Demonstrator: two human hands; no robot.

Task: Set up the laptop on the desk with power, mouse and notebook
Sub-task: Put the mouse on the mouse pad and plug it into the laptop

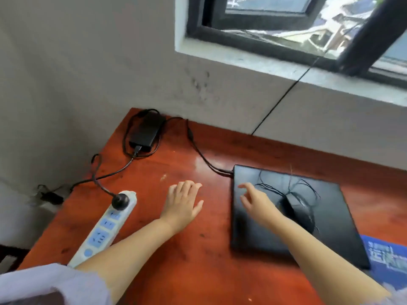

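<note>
A closed black laptop (326, 216) lies flat on the red-brown desk (198, 249), right of centre. A black mouse (297, 213) with its thin tangled cord rests on the lid. A black power brick (146, 130) lies at the desk's back left; its cable runs to the laptop's back left corner, and its plug (120, 201) sits in a white power strip (105, 225) at the left edge. A blue notebook (387, 258) peeks out under the laptop's right side. My left hand (182, 205) lies flat and open on the desk. My right hand (257, 202) hovers open over the lid's left part.
A grey wall runs behind the desk, with a dark-framed window (286, 29) above on the right. A thin black cable (284, 95) hangs from the sill down behind the desk. The desk's left edge drops off beside the power strip.
</note>
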